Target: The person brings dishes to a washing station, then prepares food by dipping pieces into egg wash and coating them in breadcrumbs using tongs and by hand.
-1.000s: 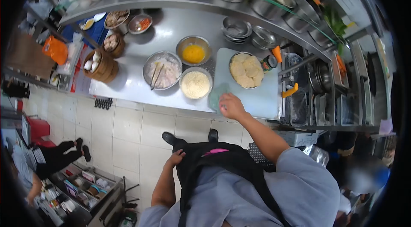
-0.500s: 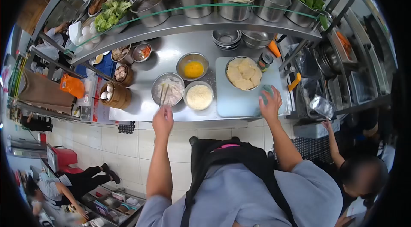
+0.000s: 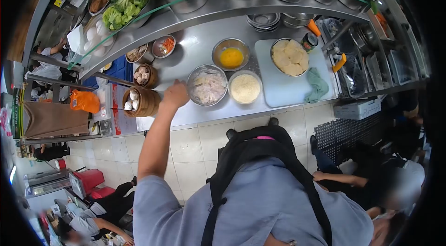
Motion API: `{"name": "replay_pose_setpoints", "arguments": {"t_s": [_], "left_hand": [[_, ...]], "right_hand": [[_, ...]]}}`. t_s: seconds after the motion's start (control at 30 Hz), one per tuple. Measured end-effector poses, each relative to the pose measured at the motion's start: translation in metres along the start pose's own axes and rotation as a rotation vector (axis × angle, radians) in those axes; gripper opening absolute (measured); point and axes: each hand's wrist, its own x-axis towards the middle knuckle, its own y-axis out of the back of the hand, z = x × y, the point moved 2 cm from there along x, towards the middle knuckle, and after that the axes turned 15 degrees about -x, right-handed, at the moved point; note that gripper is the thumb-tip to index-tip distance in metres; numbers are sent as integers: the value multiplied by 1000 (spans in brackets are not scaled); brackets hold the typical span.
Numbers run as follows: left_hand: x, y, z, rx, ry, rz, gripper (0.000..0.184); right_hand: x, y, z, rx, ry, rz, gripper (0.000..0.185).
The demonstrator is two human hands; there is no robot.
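Round silver metal bowl (image 3: 209,67) on a shiny steel counter (image 3: 195,44), just beside the person's bare left hand (image 3: 175,93). The left arm (image 3: 155,153) stretches forward, back of the hand upward, fingers curled; whether they grip anything cannot be told. The right hand is out of sight, so its state cannot be told. The bowl holds whitish, wet-looking pieces (image 3: 208,89) heaped unevenly and stands upright between a round brown bamboo steamer basket (image 3: 151,102) and a round bowl of pale yellow crumbs (image 3: 261,87).

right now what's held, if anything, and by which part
Cannot be told: the left hand is beside the bowl of pale food, its grip unclear; the right hand is out of view.
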Motion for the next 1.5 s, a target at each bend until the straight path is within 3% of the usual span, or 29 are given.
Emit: {"name": "replay_pose_setpoints", "arguments": {"t_s": [0.23,0.43,0.53,0.67,0.87,0.97,1.03,1.13,1.23,1.3,1.4,1.5], "left_hand": [[34,24,25,120,-479,-85,28],[79,7,30,194,-615,-179,26],[92,3,33,256,-601,-273,23],[99,0,31,190,-597,-314,21],[90,42,35,30,-389,-426,23],[90,75,27,-35,-517,-267,22],[99,97,33,-203,-454,-201,24],[111,111,73,-46,-322,-46,26],[145,47,80,51,-395,166,20],[144,21,129,193,-135,3,24],[145,-19,154,276,-93,-118,31],[156,-19,154,189,-37,-8,28]], "right_hand": [[64,37,-87,23,272,201,67],[17,7,-175,-296,460,410,76],[15,24,-179,-328,433,413,70],[33,75,-132,-334,214,482,61],[22,114,-66,-499,51,494,58],[39,147,-45,-506,46,470,58],[33,144,-48,-475,13,484,57],[28,126,-73,-403,21,524,56],[26,108,-103,-419,92,533,55],[25,99,-122,-426,162,541,53],[13,85,-141,-449,262,527,52],[1,80,-140,-441,279,535,51]]}}
